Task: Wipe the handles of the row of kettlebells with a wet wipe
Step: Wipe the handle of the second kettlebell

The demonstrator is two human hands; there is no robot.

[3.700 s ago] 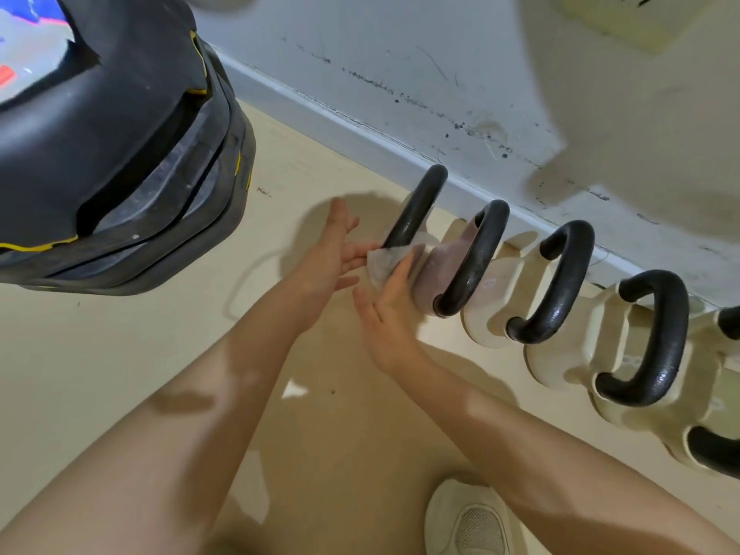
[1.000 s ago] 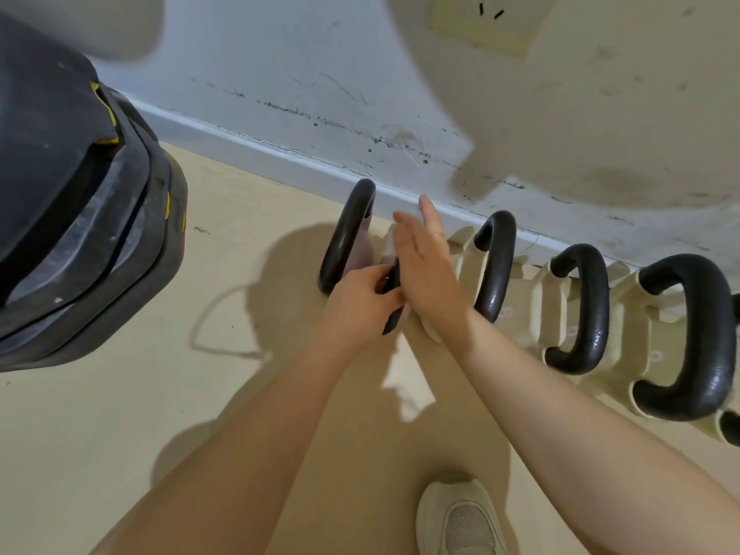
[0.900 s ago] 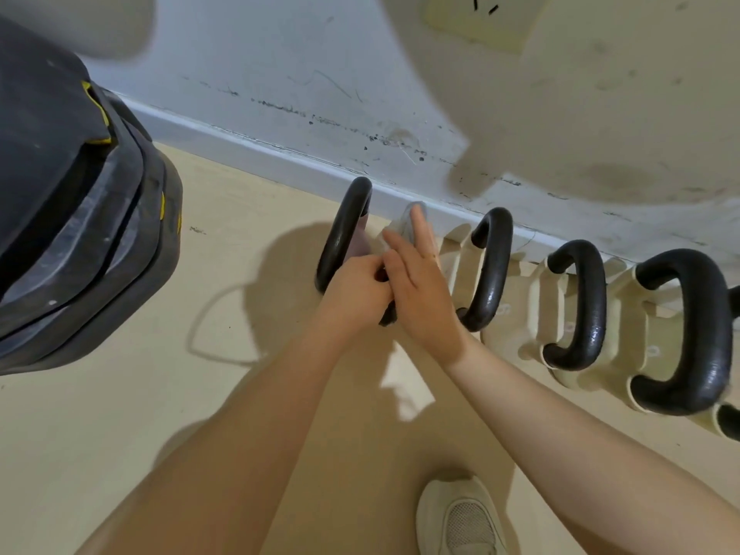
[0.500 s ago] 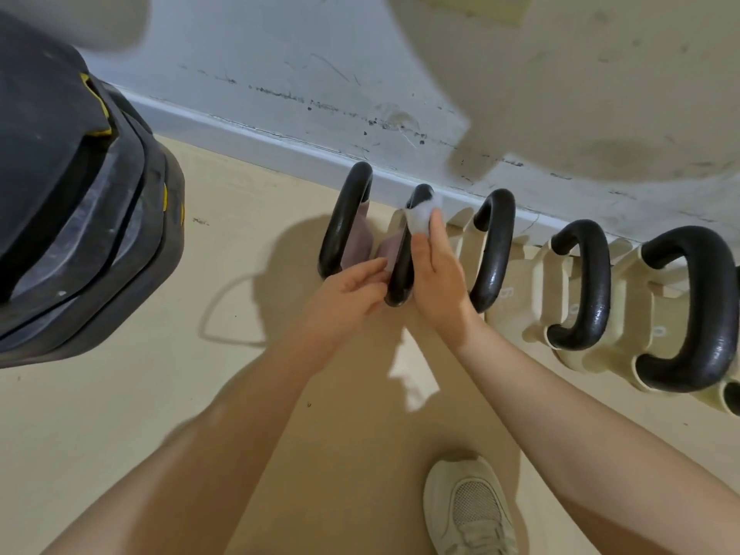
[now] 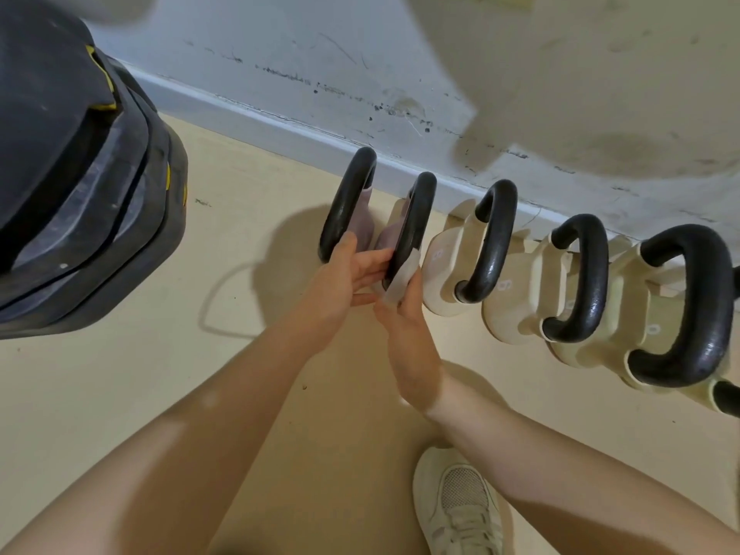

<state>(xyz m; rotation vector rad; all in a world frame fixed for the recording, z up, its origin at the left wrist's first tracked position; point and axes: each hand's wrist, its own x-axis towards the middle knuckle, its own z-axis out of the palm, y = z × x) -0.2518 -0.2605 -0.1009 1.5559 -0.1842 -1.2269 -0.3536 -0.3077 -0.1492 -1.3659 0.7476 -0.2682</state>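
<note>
A row of kettlebells with black handles stands along the wall's foot. The first (image 5: 347, 202) and second (image 5: 414, 222) from the left have pinkish bodies; the others (image 5: 494, 242) are cream. My right hand (image 5: 404, 318) holds a white wet wipe (image 5: 402, 276) against the near lower end of the second handle. My left hand (image 5: 346, 278) sits on that handle's other side, its fingers straight and touching the handle's lower end and the pinkish body. The wipe's far part is hidden behind my fingers.
A stack of black weight plates (image 5: 80, 202) with yellow marks fills the left. The scuffed white wall (image 5: 360, 66) and its baseboard run behind the row. The floor is beige, and a white shoe (image 5: 460, 506) stands below my right arm.
My right hand has slid the wipe from the top of the second handle down to its near lower end. My left hand stays at the handle's base.
</note>
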